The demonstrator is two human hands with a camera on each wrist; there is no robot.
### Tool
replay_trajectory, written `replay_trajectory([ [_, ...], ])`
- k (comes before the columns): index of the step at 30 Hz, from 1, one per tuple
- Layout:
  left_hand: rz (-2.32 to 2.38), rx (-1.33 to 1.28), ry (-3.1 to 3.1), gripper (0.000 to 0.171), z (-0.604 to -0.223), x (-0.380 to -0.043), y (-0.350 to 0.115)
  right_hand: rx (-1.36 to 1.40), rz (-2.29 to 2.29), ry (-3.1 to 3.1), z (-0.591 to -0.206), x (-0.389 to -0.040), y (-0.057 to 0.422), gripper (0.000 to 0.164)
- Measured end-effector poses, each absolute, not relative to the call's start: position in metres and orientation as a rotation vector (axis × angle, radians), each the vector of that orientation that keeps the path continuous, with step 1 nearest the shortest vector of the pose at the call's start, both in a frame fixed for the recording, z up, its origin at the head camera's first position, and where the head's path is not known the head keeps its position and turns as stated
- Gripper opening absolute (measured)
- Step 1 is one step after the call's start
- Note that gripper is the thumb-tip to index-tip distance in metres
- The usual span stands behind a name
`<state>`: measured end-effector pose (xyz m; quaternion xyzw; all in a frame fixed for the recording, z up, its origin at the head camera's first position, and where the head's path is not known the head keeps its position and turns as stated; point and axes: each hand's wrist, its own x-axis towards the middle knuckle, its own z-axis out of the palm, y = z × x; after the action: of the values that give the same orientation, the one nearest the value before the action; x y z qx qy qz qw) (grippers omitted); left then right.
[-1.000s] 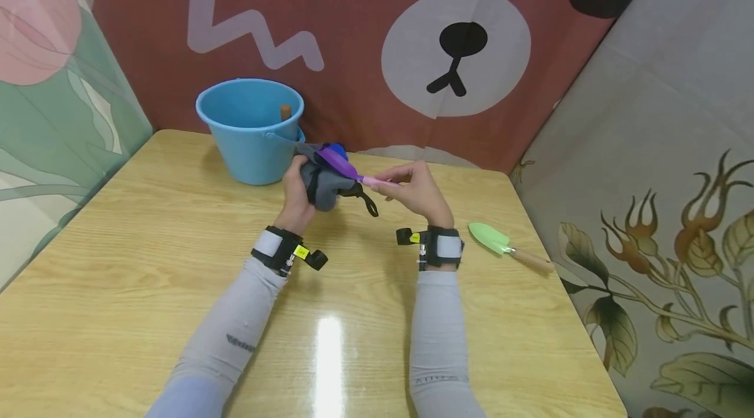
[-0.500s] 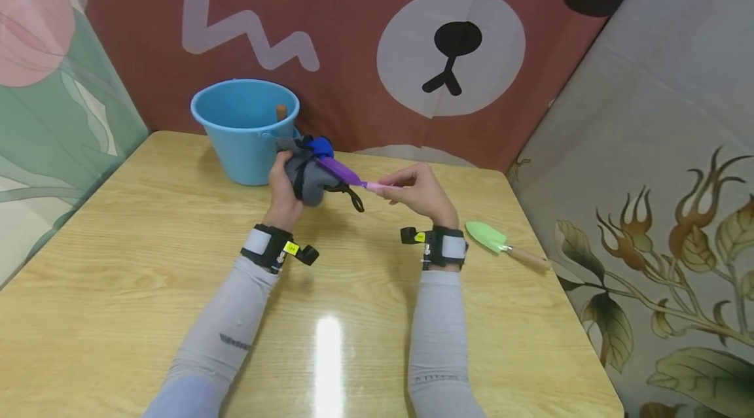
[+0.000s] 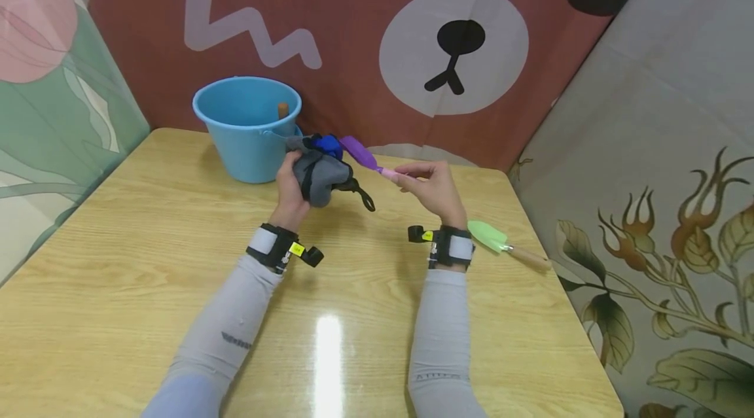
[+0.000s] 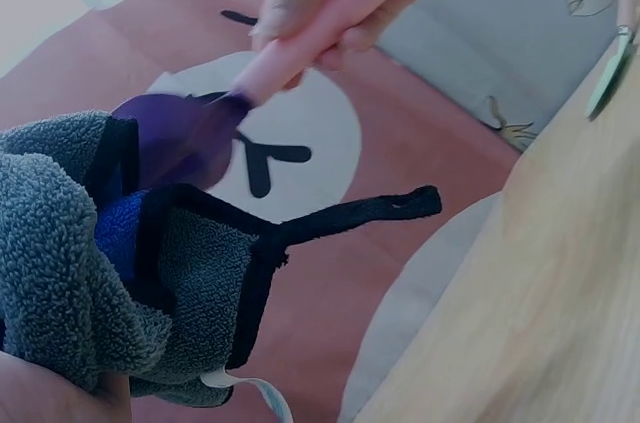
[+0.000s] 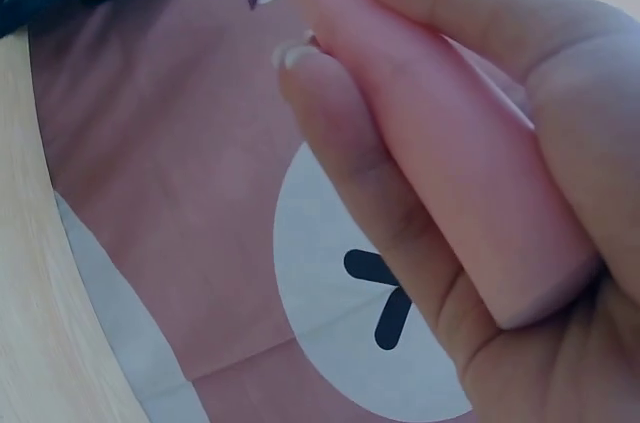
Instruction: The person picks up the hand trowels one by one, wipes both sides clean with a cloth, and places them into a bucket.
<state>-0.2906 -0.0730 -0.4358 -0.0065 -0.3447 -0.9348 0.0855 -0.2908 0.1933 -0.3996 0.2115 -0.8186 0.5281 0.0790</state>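
Relation: the grey cloth bundle [image 3: 321, 179] lay forward and left of the right hand [image 3: 438, 189], in the grip of the left hand [image 3: 290, 192], the nearer of the two to it. The purple trowel [image 3: 368, 158], pink-handled, was held at its grip by the right hand, fingers and thumb clamped on the handle. Its long axis ran forward and leftward from that hand, blade leading towards the left hand. The blade tip stood just beside the bundle's blue part; contact could not be told.

Count, by size:

Table, one [image 3: 365, 274]: beneath both hands.

Bucket, one, light blue [image 3: 247, 153]: upright on the table, beyond the left hand and to its left.

Cloth bundle, one: black-edged, thumb against its left side, most of the left hand's fingers out of sight.

Trowels, two in view: the purple one as above; a green trowel [image 3: 491, 239], wooden-handled, flat on the table to the right of the right hand, nearer that hand than the left, blade towards it, handle away.

Strap loop, one, black [image 4: 350, 215]: on the bundle's side facing the right hand.

Brown stub, one [image 3: 283, 110]: inside the bucket, beyond the left hand; remainder hidden.
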Motion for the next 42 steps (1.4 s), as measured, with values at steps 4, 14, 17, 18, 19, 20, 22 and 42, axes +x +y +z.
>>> replay_trajectory([
  [4,-2.806,-0.018,-1.085,0.019,-0.439,-0.288,-0.063,0.618,1.573,-2.432,-0.400,-0.292,0.189,0.024],
  [14,-2.782,-0.072,-1.211,0.025,-0.441,-0.277,-0.041,0.627,1.542,-2.442,-0.373,-0.270,0.170,0.022],
  [17,-2.789,-0.074,-1.207,0.028,-0.443,-0.275,-0.037,0.621,1.541,-2.443,-0.379,-0.276,0.170,0.023],
  [18,-2.800,-0.074,-1.199,0.028,-0.444,-0.275,-0.036,0.625,1.546,-2.440,-0.382,-0.278,0.170,0.023],
  [19,-2.811,-0.083,-1.198,0.028,-0.445,-0.275,-0.035,0.631,1.544,-2.438,-0.384,-0.281,0.170,0.024],
  [20,-2.821,-0.093,-1.196,0.028,-0.445,-0.275,-0.034,0.640,1.544,-2.432,-0.388,-0.284,0.170,0.024],
  [22,-2.833,-0.114,-1.199,0.029,-0.446,-0.275,-0.033,0.676,1.552,-2.414,-0.394,-0.289,0.170,0.023],
  [42,-2.786,-0.084,-1.204,0.033,-0.450,-0.282,-0.038,0.765,1.555,-2.467,-0.393,-0.291,0.162,0.019],
])
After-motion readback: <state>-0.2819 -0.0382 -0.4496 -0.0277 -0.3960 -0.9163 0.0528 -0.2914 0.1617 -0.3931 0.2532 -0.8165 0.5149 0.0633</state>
